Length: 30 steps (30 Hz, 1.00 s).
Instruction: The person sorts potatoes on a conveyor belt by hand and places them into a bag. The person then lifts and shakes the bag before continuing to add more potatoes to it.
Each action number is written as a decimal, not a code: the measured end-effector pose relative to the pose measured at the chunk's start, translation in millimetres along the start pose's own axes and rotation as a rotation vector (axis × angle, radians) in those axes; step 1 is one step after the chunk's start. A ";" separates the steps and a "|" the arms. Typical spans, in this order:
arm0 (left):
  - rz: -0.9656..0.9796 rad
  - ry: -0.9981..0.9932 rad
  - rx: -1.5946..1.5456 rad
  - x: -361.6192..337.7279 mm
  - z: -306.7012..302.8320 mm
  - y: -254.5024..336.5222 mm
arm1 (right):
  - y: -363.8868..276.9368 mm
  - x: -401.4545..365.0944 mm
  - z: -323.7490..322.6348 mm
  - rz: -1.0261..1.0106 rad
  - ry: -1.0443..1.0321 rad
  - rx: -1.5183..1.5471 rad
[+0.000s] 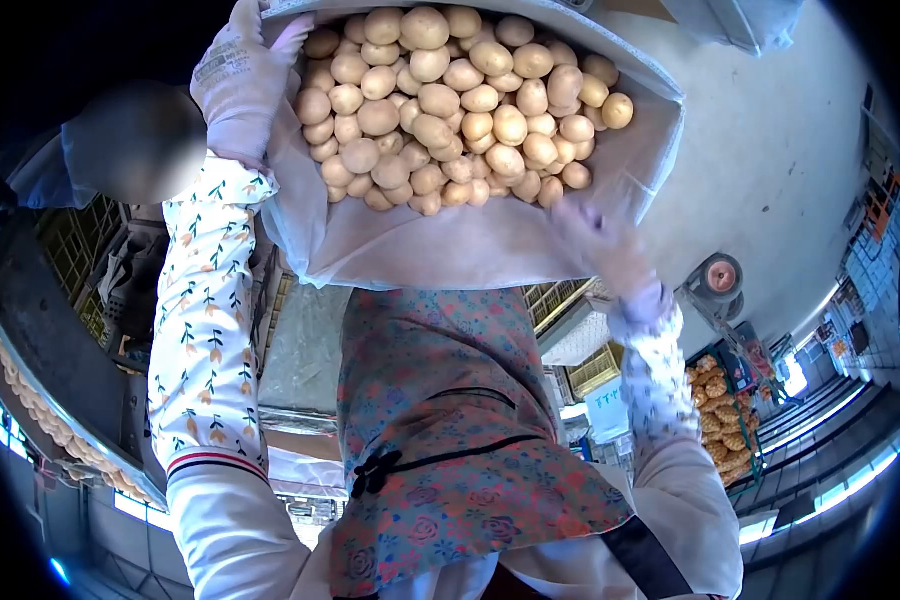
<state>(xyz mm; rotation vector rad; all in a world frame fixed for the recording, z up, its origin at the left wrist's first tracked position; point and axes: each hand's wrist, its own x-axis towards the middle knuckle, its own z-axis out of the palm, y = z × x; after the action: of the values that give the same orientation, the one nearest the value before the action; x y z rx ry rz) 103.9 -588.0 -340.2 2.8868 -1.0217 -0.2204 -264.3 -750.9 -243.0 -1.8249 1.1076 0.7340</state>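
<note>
Nearest the camera: a floral apron (450, 400), below the near edge of a lined box (666, 130). Potatoes (435, 130) lie heaped inside, reaching the far edge; pale liner (430, 245) shows along the near edge. Left hand (240, 95), gloved, at the far left corner — thumb and fingers spread; whether its grip closes on the rim, cannot tell. Right hand (600, 240), blurred, by the near right corner — state of grip cannot be told.

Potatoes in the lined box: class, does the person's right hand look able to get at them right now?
Probably yes: the right hand is blurred, but its fingers look close to the nearest potatoes, and the box is open on top, with no cover seen in the way.
</note>
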 end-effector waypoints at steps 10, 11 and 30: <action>-0.026 0.015 -0.073 1.3 0.0 0.5 | -34.1 87.2 101.4 -0.499 0.684 -0.377; -0.014 0.012 -0.100 1.7 0.0 -0.3 | -33.6 61.7 115.9 -0.471 0.565 -0.364; -0.055 0.021 -0.099 1.8 -1.7 6.6 | -83.5 64.0 159.3 -0.550 0.318 -0.308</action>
<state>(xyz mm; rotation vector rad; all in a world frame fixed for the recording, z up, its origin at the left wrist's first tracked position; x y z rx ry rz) 101.5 -594.2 -337.9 2.8241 -0.9028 -0.2359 -169.4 -615.1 -337.9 -2.4285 0.6407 0.3021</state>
